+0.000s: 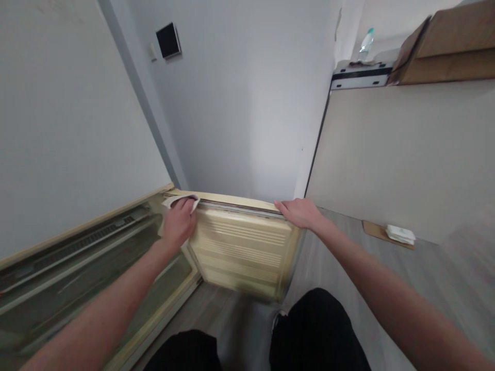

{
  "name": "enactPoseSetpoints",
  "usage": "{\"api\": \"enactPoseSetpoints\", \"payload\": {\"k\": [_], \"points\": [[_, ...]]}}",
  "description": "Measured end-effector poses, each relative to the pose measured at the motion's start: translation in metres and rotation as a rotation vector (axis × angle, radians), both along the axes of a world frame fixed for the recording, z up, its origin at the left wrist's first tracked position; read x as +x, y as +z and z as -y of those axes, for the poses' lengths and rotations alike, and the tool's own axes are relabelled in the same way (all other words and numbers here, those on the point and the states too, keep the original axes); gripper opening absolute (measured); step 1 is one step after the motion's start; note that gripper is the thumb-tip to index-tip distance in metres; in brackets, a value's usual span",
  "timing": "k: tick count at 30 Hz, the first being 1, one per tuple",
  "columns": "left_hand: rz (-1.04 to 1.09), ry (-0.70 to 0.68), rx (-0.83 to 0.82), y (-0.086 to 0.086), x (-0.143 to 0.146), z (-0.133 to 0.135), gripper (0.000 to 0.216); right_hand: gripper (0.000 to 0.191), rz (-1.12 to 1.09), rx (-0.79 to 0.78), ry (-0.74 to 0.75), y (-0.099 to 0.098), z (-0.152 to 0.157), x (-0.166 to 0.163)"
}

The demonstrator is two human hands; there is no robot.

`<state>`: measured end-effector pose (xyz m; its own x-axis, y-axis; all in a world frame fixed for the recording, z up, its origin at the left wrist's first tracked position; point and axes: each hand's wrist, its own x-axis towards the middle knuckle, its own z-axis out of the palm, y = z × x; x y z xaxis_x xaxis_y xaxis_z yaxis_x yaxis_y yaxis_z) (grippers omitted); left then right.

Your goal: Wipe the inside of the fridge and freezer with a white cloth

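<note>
A yellowed cream appliance door (240, 255) with ribbed inner shelves stands swung out in front of me. My left hand (178, 222) is closed on a white cloth (174, 200) and presses it against the door's top corner near the hinge. My right hand (299, 212) lies on the door's top edge at the far corner, fingers curled over it. The open cabinet (77, 268) runs off to the left, its inner rails showing.
My knees in black trousers (313, 330) are at the bottom over grey wood-look floor. A white packet on a cardboard piece (398, 234) lies by the right wall. On a ledge above are a cardboard box (448, 46) and a bottle (365, 44).
</note>
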<state>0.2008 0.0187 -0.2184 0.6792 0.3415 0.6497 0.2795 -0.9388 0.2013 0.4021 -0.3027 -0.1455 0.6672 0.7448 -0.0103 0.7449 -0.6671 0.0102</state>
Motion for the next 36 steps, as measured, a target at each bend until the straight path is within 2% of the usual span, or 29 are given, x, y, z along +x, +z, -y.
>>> {"api": "enactPoseSetpoints", "payload": {"k": [4, 6, 8, 12, 14, 16, 20, 22, 24, 28, 30, 32, 36], "points": [[-0.072, -0.204, 0.101, -0.014, 0.022, 0.072, 0.041, 0.078, 0.006, 0.011, -0.006, 0.002, 0.005, -0.01], [-0.087, -0.246, 0.149, -0.015, 0.027, 0.081, 0.041, 0.078, 0.007, 0.022, 0.002, 0.003, 0.008, -0.016], [-0.07, -0.182, 0.156, -0.009, 0.022, 0.065, 0.036, 0.078, 0.008, 0.033, 0.015, 0.003, 0.01, -0.021], [-0.007, -0.033, 0.129, 0.01, 0.004, 0.012, 0.037, 0.08, 0.026, 0.083, 0.018, 0.0, 0.012, -0.03], [0.02, -0.059, 0.148, 0.012, 0.004, 0.017, 0.033, 0.08, 0.034, 0.108, 0.01, -0.002, 0.012, -0.034], [0.068, -0.157, 0.162, 0.006, 0.013, 0.054, 0.025, 0.081, 0.023, 0.117, 0.002, -0.002, 0.012, -0.037], [0.131, -0.347, 0.17, -0.014, 0.038, 0.166, 0.031, 0.083, -0.053, 0.119, -0.023, 0.002, 0.017, -0.04], [0.174, -0.48, 0.167, -0.017, 0.043, 0.197, 0.035, 0.079, -0.081, 0.13, -0.015, 0.006, 0.02, -0.041], [0.19, -0.518, 0.182, -0.017, 0.041, 0.198, 0.033, 0.078, -0.127, 0.157, -0.017, 0.008, 0.023, -0.04], [0.223, -0.341, 0.144, -0.014, 0.029, 0.158, 0.027, 0.083, -0.281, 0.233, -0.087, 0.008, 0.025, -0.039], [0.237, -0.335, 0.113, -0.013, 0.027, 0.156, 0.025, 0.085, -0.322, 0.269, -0.104, 0.005, 0.025, -0.039], [0.238, -0.41, 0.121, -0.011, 0.03, 0.178, 0.025, 0.087, -0.326, 0.291, -0.11, 0.002, 0.025, -0.039], [0.244, -0.562, 0.154, -0.008, 0.042, 0.248, 0.026, 0.091, -0.367, 0.263, -0.1, 0.003, 0.027, -0.04]]}}
